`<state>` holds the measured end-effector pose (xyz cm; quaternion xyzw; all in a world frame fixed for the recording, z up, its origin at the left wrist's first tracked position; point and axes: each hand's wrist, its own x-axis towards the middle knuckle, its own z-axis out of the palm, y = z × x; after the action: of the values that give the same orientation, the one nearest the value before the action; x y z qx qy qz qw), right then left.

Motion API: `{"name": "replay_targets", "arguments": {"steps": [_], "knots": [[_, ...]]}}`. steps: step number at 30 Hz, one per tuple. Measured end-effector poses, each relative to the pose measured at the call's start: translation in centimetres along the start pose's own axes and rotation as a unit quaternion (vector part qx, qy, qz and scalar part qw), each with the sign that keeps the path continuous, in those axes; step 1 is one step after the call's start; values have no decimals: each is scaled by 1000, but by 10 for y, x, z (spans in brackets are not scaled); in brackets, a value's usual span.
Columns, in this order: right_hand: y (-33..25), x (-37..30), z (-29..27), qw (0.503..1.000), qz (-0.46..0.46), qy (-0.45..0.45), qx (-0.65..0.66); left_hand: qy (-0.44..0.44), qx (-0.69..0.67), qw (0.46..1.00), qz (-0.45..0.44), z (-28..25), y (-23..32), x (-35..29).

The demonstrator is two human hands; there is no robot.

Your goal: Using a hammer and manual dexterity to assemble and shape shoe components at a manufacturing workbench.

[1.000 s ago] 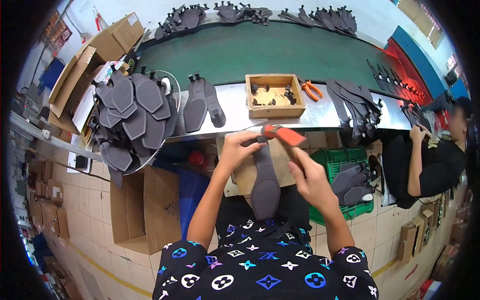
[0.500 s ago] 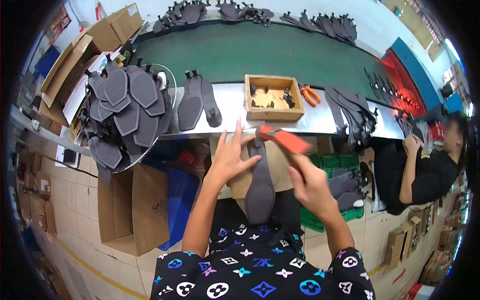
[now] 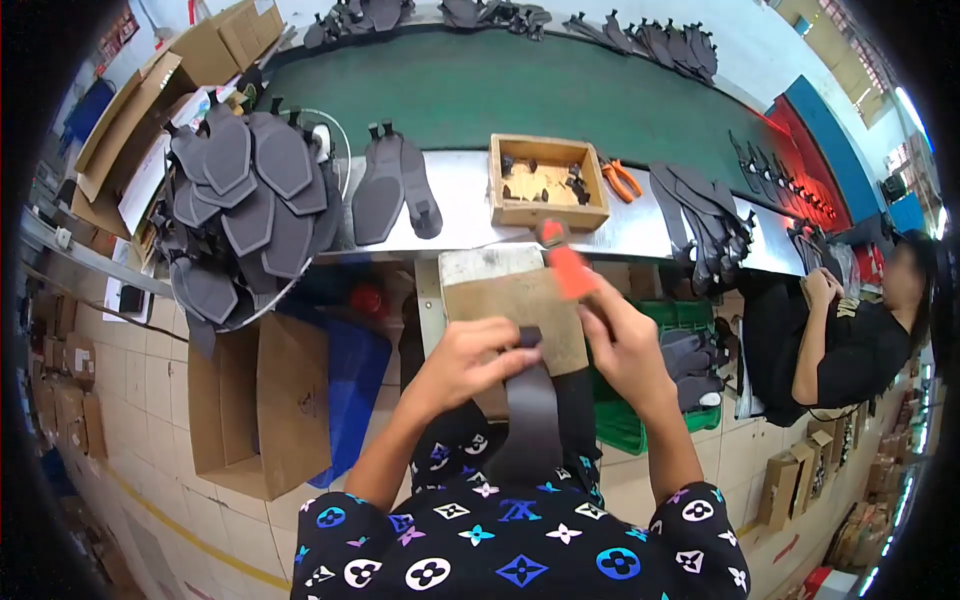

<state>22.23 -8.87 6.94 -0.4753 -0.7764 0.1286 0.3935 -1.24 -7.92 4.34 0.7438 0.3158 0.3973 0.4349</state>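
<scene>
My left hand (image 3: 470, 362) is closed around the narrow end of a dark grey shoe sole (image 3: 534, 425). The sole hangs down toward my lap, its wide end blurred against my shirt. A small dark piece shows at the sole's end beside my fingers, too blurred to name. In my right hand (image 3: 628, 345) is a hammer (image 3: 570, 272) with a red-orange handle, also smeared by motion. Its head is over the far edge of a block with a brown pad (image 3: 515, 305) between my arms, close to the bench edge.
On the metal bench (image 3: 455, 200) stands a wooden box (image 3: 548, 214) with small black pieces, beside orange pliers (image 3: 622, 180). A sole pile (image 3: 250, 200) and a pair (image 3: 385, 195) lie left; more soles (image 3: 705, 220) lie right. Behind runs a green conveyor belt (image 3: 450, 90). A person (image 3: 840, 340) sits right.
My left hand has drawn the sole off the pad toward my body and now grips its narrow end. The hammer has shifted slightly toward me, its handle turned more upright.
</scene>
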Motion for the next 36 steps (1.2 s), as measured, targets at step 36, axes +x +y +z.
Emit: {"name": "replay_targets", "arguments": {"steps": [36], "knots": [[-51,42,-40,829,-273,-366,324,-194,-296,935,-5,10,84,-38]]}}
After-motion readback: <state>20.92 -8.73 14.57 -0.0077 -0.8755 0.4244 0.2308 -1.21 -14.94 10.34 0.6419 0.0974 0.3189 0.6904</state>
